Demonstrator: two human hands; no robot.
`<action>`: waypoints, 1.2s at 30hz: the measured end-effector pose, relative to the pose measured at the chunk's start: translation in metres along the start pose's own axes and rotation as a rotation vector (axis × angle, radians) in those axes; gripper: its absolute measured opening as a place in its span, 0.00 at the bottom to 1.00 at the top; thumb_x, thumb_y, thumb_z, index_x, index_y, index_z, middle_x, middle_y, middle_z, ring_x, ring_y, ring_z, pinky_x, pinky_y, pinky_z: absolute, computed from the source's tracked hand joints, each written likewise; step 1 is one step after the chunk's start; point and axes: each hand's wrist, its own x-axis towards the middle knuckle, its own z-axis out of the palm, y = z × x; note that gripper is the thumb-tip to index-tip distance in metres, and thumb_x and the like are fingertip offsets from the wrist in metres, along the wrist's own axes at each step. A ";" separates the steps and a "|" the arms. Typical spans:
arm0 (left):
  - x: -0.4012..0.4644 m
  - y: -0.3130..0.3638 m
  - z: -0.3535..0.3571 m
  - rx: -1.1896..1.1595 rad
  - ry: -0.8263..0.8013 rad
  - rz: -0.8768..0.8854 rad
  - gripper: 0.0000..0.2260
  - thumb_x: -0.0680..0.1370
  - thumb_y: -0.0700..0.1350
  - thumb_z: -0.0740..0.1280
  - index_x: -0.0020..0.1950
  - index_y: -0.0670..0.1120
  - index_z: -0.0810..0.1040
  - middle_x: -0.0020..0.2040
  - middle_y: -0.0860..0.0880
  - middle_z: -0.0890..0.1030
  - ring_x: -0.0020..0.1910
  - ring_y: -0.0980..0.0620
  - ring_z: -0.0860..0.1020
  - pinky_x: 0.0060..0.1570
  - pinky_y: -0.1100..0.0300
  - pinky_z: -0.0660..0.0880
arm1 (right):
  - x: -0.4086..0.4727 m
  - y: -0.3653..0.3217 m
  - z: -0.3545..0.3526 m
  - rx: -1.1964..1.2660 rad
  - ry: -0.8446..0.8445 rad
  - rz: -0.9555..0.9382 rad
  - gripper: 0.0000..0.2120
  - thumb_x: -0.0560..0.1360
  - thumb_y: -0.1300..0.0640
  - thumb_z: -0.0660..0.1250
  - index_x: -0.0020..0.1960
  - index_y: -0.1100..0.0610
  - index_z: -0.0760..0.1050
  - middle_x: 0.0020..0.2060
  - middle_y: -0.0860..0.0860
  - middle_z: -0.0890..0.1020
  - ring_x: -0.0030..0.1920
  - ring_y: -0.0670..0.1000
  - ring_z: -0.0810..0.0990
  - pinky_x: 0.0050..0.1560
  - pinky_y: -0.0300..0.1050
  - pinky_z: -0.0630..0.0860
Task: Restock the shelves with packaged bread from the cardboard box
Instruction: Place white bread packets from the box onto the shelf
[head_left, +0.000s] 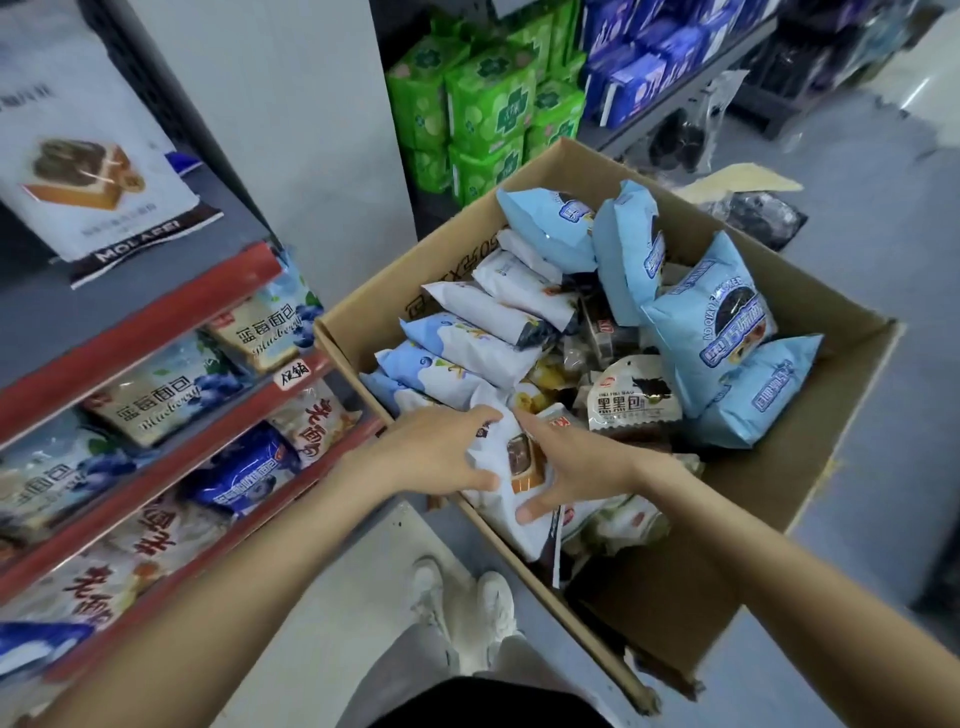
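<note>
Both hands lifting one white bread pack out of a box that is far from empty

The left hand (441, 452) and right hand (566, 462) clamp their fingers on either side of a white bread pack (511, 499) at the near edge of the cardboard box (810, 467); the shelves (156, 322) to the left already carry blueberry and other loaves, but many pale blue packs (711, 317) and white ones remain in the box, so I judge most restocking is left

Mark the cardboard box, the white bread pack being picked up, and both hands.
cardboard box (810, 467), head view, right inner wall
white bread pack (506, 501), head view, front face
left hand (441, 452), head view, back
right hand (576, 462), head view, back
</note>
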 end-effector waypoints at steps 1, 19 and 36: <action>-0.001 -0.004 -0.001 -0.090 0.033 0.010 0.31 0.75 0.58 0.67 0.74 0.56 0.59 0.67 0.53 0.73 0.61 0.52 0.74 0.51 0.58 0.71 | -0.001 0.001 -0.001 0.094 0.047 -0.029 0.56 0.63 0.37 0.75 0.77 0.49 0.43 0.70 0.50 0.68 0.68 0.51 0.69 0.67 0.50 0.68; -0.083 -0.094 -0.023 -1.253 1.292 0.057 0.20 0.73 0.39 0.70 0.59 0.60 0.75 0.64 0.52 0.75 0.65 0.49 0.74 0.62 0.39 0.72 | 0.064 -0.143 -0.063 0.874 0.655 -0.305 0.43 0.73 0.61 0.71 0.76 0.49 0.46 0.54 0.48 0.79 0.52 0.45 0.81 0.53 0.43 0.79; -0.095 -0.236 -0.094 -0.840 1.358 -0.447 0.36 0.70 0.42 0.74 0.69 0.59 0.57 0.66 0.52 0.73 0.61 0.49 0.76 0.57 0.45 0.75 | 0.235 -0.283 -0.146 0.286 0.678 -0.563 0.34 0.75 0.66 0.66 0.75 0.54 0.54 0.64 0.54 0.74 0.59 0.49 0.74 0.49 0.30 0.70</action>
